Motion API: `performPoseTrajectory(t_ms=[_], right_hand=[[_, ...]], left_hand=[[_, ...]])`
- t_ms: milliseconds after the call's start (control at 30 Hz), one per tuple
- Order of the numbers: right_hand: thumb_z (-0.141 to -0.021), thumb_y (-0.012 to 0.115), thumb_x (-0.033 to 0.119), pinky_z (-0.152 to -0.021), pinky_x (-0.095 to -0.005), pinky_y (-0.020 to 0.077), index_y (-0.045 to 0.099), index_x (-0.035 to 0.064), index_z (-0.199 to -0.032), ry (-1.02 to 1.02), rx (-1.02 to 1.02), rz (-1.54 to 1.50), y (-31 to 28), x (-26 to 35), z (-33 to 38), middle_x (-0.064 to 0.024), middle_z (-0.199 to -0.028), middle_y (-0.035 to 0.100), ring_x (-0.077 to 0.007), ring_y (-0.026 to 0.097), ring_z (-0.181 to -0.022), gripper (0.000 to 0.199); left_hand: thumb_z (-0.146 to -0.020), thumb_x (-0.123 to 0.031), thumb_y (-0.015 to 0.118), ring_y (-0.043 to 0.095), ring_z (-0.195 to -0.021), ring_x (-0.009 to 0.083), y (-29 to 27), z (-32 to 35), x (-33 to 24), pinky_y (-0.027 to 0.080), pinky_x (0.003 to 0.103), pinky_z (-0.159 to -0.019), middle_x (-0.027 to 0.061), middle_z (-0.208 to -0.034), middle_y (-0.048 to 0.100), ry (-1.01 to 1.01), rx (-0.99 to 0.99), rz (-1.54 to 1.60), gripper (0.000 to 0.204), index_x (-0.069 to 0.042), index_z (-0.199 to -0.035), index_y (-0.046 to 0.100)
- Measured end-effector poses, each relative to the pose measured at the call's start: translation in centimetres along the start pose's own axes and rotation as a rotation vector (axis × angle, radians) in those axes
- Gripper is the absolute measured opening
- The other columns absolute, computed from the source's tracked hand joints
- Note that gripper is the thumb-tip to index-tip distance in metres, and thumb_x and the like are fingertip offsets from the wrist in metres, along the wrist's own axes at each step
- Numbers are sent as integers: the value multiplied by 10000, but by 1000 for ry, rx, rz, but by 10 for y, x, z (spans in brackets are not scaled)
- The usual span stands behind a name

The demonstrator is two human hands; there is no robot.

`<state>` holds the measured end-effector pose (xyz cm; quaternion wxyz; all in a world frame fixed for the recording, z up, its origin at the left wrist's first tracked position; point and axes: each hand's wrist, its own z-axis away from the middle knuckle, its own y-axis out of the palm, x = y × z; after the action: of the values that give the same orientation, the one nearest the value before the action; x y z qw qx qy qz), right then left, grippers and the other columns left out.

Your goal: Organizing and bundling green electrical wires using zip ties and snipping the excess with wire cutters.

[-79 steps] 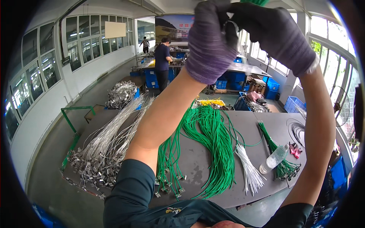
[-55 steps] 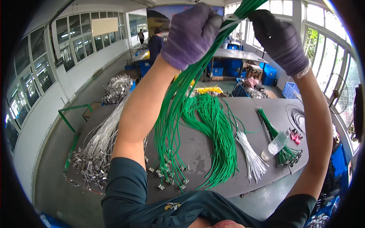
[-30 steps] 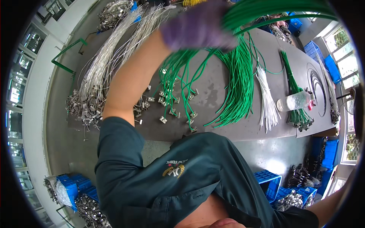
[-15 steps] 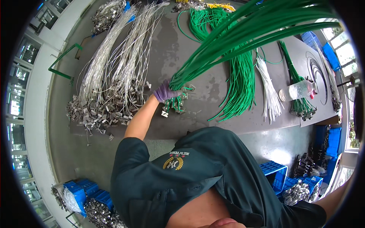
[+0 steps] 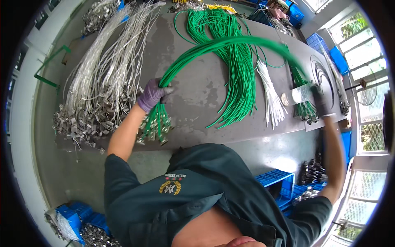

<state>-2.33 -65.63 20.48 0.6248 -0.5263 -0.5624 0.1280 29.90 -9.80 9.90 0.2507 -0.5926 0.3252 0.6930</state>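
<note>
My left hand [image 5: 153, 94], in a purple glove, grips one end of a bundle of green cables [image 5: 222, 44] just above its metal end fittings [image 5: 153, 131], low on the grey table [image 5: 193, 94]. The bundle arches up and over to the right. My right hand [image 5: 319, 101], in a dark glove, holds the bundle's other end at the table's right side, next to a clear plastic bottle [image 5: 297, 95]. Under the arch lies a second pile of green cables [image 5: 234, 82].
A heap of clear-sleeved cables with metal fittings [image 5: 103, 82] covers the table's left. White cable ties [image 5: 269, 92] lie right of the green pile. Coiled dark wire [image 5: 323, 76] sits at the far right. Blue crates [image 5: 275, 185] with metal parts stand on the floor.
The green bundle came down from overhead. My left hand lowered its fitting end to the table's left side, and my right hand swung the other end down to the right.
</note>
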Motion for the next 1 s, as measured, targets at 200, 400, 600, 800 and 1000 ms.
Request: performPoseTrajectory(t_ms=[200,400,600,800,1000], right_hand=[[-901,392,237,-367,-287,374,508,122,-1113,847,981,-228,263,40,172,6,-534,395,-113,397,-419,268],[-814,614,267,-383,-257,353,545,69,-732,909,1430,-338,301,159,172,-12,-547,462,-118,429,-418,226],[-761,601,178,-362,-230,368,573,86,-747,770,1724,228,250,189,53,14,-520,478,-60,440,-412,97],[-617,574,174,-607,-376,517,652,65,-805,-390,1820,938,266,267,-132,-131,-654,625,-246,616,-603,231],[-720,584,97,-687,-377,499,622,107,-852,-1054,1187,1379,389,279,-218,-122,-772,625,-300,619,-790,138]], left_hand=[[-732,-214,654,551,-518,142,26,-26,-4,448,286,-501,47,-593,573,-110,102,-215,202,-26,-756,584],[-641,-169,633,583,-542,228,47,-67,83,440,361,-519,143,-553,568,-34,91,-317,189,7,-665,566],[-621,-109,604,557,-590,320,98,-80,195,437,402,-562,178,-633,550,38,108,-563,223,-14,-806,522],[-630,-160,610,564,-599,332,108,-97,228,436,428,-573,181,-628,553,271,307,-965,208,3,-752,569],[-626,-150,576,578,-610,331,104,-106,214,451,418,-586,198,-637,574,154,131,-535,255,22,-813,579]])
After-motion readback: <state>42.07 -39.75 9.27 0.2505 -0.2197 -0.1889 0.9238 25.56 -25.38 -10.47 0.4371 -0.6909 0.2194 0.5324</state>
